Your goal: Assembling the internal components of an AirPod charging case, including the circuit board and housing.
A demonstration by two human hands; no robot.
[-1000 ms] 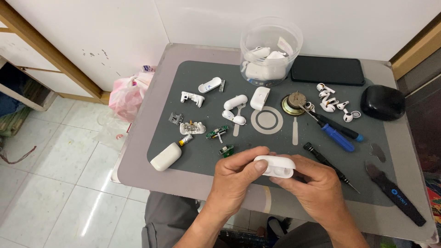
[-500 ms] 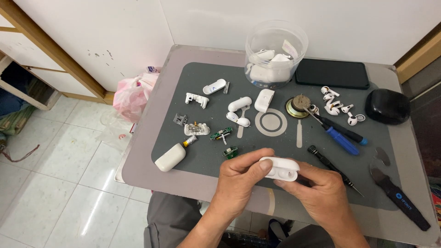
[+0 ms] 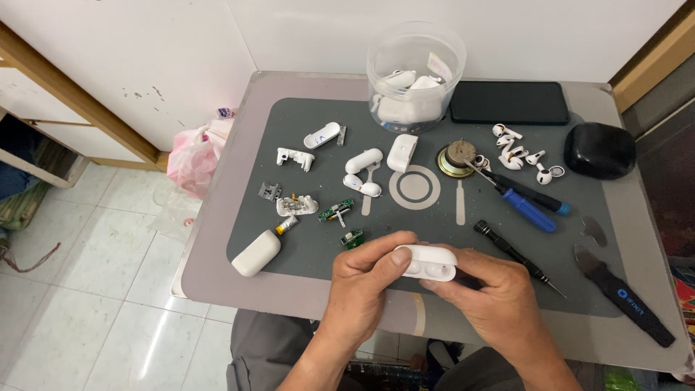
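Note:
Both my hands grip a white earbud charging case [image 3: 427,262] above the near edge of the grey work mat [image 3: 318,253]. My left hand [image 3: 365,282] wraps its left end, thumb on top. From the right, my right hand [image 3: 492,293] supports it, and a dark slim tool seems to lie under its fingers. Two earbud sockets face up in the case.
On the mat lie white case shells [image 3: 255,253], small green circuit boards [image 3: 337,211], loose earbuds [image 3: 517,154], a round speaker [image 3: 456,158], a blue-handled screwdriver [image 3: 525,208] and a black one [image 3: 517,257]. A clear tub [image 3: 415,76], black phone [image 3: 510,102], black pouch [image 3: 599,150] and pry tool [image 3: 626,297] surround it.
The case stays held in both hands at the table's near edge. The view has shifted slightly; nothing on the mat has moved.

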